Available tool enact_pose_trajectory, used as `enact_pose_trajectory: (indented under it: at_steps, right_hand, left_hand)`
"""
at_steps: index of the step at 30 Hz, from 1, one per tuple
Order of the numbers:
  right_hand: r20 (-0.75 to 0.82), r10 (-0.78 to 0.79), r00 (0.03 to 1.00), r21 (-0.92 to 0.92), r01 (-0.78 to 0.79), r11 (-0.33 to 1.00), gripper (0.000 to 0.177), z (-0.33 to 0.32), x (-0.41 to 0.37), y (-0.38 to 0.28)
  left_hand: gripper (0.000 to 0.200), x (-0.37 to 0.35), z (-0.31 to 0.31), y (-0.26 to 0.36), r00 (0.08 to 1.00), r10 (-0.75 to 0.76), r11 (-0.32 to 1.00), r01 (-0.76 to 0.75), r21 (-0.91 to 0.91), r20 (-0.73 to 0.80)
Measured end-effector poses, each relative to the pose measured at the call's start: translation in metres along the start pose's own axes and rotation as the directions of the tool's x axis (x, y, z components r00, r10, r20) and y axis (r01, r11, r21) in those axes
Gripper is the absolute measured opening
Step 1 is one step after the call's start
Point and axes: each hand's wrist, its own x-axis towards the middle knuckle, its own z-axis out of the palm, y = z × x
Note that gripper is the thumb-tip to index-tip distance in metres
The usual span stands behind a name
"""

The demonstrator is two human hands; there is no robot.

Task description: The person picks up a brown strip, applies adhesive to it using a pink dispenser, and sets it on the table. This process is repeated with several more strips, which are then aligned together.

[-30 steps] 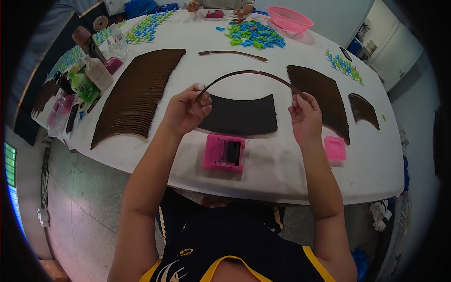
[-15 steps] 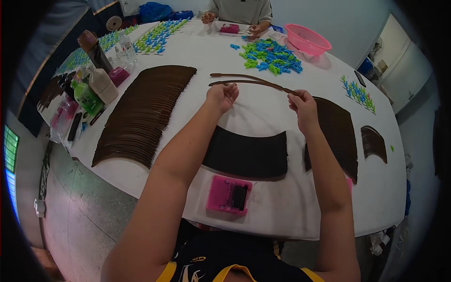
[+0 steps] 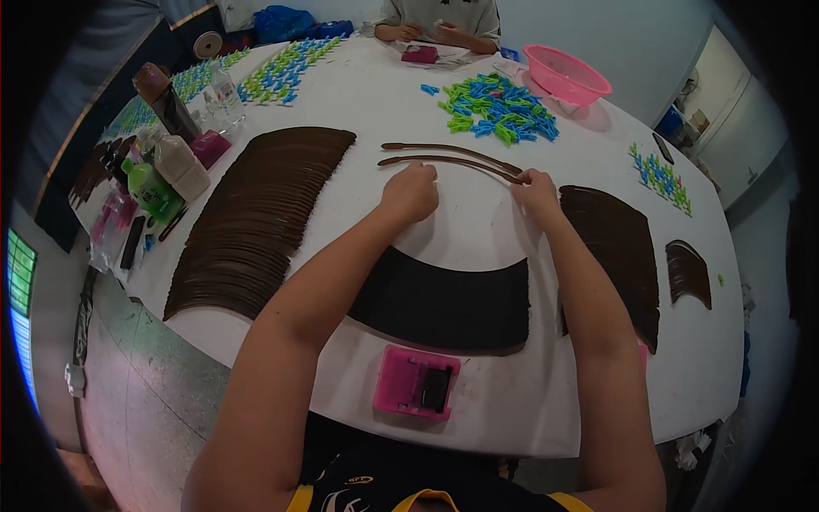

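Two thin, curved brown strips (image 3: 452, 148) with rounded left ends lie one behind the other on the white table. The fingers of my right hand (image 3: 536, 192) are pinched on the right end of the nearer brown strip (image 3: 465, 162). My left hand (image 3: 411, 193) is closed just in front of that strip, its fingertips close to the strip's edge; what it holds, if anything, is hidden. Between my forearms lies a curved black sheet-like piece (image 3: 444, 299). Nearer to me sits a pink box (image 3: 397, 384) with a black block in it.
Rows of brown strips (image 3: 256, 205) lie left, with another brown stack (image 3: 610, 247) and a small one (image 3: 688, 273) right. Blue and green clips (image 3: 499, 107) are piled near a pink basin (image 3: 567, 77). Bottles (image 3: 153, 192) stand left. A person (image 3: 439, 26) sits opposite.
Both hands have come down towards me, and the right has moved slightly left. The strips' right ends, raised before, now lie lower, with the strips apart. My left fingers have curled closed.
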Motion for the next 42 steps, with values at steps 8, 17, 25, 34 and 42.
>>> enact_pose_trajectory:
  at_steps: [8,17,25,34,42]
  right_hand:
    - [-0.231,-0.161,0.96,-0.291,0.089,0.953,0.046,0.009,-0.065,-0.033]
    - [-0.068,-0.074,0.995,-0.454,0.035,0.89,0.069,0.014,-0.081,-0.049]
    - [-0.059,-0.03,0.998,-0.448,0.0,0.894,0.071,0.013,-0.068,-0.053]
    - [-0.045,-0.008,0.999,-0.433,-0.012,0.902,0.072,0.012,-0.063,-0.053]
    - [-0.024,0.013,1.0,-0.431,-0.022,0.902,0.073,0.011,-0.06,-0.056]
  left_hand:
    - [0.026,-0.01,0.0,-0.001,0.981,0.194,0.971,-0.189,0.149,-0.021]
    - [0.039,0.007,0.009,0.003,0.977,0.213,0.961,-0.206,0.186,-0.016]
    - [0.04,0.022,0.015,0.005,0.982,0.188,0.968,-0.185,0.17,-0.003]
    - [0.038,0.026,0.019,0.006,0.99,0.138,0.974,-0.13,0.184,-0.033]
    - [0.04,0.025,0.018,0.008,0.994,0.098,0.979,-0.089,0.185,-0.041]
